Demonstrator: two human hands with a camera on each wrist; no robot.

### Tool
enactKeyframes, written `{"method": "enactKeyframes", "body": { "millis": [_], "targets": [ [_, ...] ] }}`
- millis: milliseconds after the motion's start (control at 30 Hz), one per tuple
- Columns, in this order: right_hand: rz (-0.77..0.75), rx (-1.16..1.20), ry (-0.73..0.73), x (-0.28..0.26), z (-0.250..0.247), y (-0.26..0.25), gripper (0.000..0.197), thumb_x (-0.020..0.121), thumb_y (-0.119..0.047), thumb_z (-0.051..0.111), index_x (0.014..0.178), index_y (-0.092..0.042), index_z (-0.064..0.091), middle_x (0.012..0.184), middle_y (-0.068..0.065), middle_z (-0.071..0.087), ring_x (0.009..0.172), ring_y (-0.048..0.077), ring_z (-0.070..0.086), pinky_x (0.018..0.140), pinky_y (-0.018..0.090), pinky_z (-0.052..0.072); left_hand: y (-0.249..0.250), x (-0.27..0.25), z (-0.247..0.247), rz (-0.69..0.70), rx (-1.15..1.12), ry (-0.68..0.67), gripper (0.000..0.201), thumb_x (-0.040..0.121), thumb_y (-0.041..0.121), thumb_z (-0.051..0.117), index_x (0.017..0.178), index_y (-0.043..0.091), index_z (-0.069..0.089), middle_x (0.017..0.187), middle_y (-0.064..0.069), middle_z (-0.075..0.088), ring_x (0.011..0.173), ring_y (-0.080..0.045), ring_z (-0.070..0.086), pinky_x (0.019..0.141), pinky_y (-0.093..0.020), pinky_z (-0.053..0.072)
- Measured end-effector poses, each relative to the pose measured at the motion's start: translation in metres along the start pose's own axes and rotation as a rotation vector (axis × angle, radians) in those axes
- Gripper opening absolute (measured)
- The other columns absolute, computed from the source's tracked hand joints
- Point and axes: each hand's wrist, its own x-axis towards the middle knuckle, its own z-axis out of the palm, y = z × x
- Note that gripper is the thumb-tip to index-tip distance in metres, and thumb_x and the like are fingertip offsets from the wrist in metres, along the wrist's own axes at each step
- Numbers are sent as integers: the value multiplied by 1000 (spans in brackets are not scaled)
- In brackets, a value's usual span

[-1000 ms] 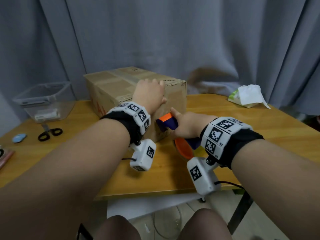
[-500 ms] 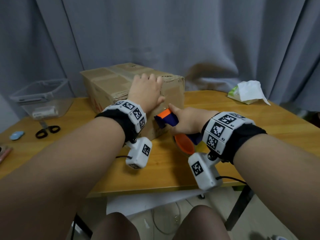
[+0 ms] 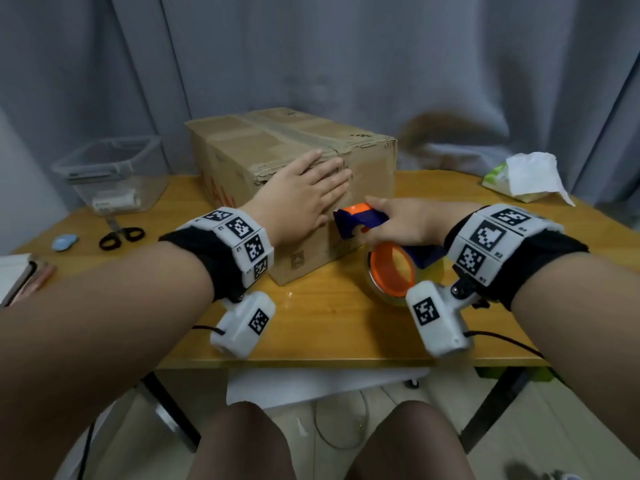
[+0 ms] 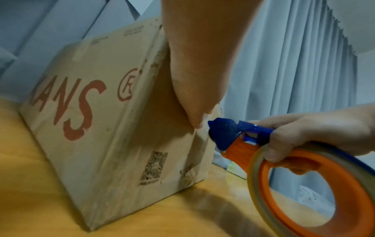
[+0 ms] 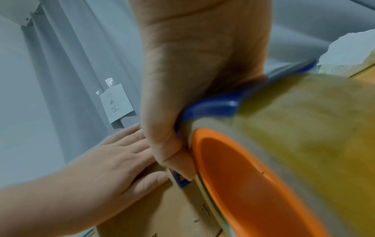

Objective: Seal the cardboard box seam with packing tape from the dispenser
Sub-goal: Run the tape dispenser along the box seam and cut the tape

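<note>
Left hand (image 3: 304,195) lies flat, fingers straight, on the near end of the brown cardboard box (image 3: 277,150) standing on the wooden table (image 3: 329,327). Right hand (image 3: 401,223) is wrapped around the blue-and-orange tape dispenser (image 3: 360,223), nose touching that end face. If the press slackens, the box may slide and the tape wrinkle or miss the seam. A clear plastic bin (image 3: 114,168) at far left holds something small and white.
</note>
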Motion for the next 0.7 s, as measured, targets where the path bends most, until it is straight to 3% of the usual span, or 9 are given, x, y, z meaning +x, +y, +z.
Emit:
{"method": "enactKeyframes", "body": {
  "millis": [133,333,433,500,567,700],
  "targets": [
    [25,44,-13,-1,-2,-2,84,83,-36,62,152,-26,15,148,11,36,125,27,43,85,28,32,4,-1,1,-11,21,16,63,98,47,15,151,15,1,159,-3,0,146,-23,-4,115,-44,-9],
    [51,42,-72,1,-11,-11,82,80,-36,64,150,-25,22,126,11,50,99,26,57,84,34,48,5,0,-2,-27,1,36,66,97,49,26,150,13,11,159,-4,9,146,-25,5,116,-47,0],
    [56,51,-71,-1,-13,-12,77,82,-34,63,148,-23,25,115,10,53,89,23,59,73,30,47,5,0,-3,-36,-20,49,68,96,51,29,150,13,13,159,-4,11,146,-25,6,116,-46,1],
    [62,72,-86,-3,-13,-15,66,80,-33,64,140,-19,38,103,9,58,78,22,60,65,28,45,5,0,-3,-34,-31,47,69,96,52,29,150,13,12,159,-3,11,146,-24,5,117,-45,-1],
    [62,84,-100,-4,-15,-17,48,77,-32,65,121,-16,52,89,9,62,71,23,60,62,28,45,5,1,-4,-29,-31,35,70,96,52,29,150,12,11,159,-3,10,146,-24,5,117,-44,-1],
    [97,72,-87,-3,-16,-21,39,74,-34,66,108,-15,60,85,9,64,67,22,59,58,27,41,4,1,-5,-31,-23,30,71,96,53,29,150,12,12,159,-3,10,146,-24,4,117,-44,0]
  ]
}}
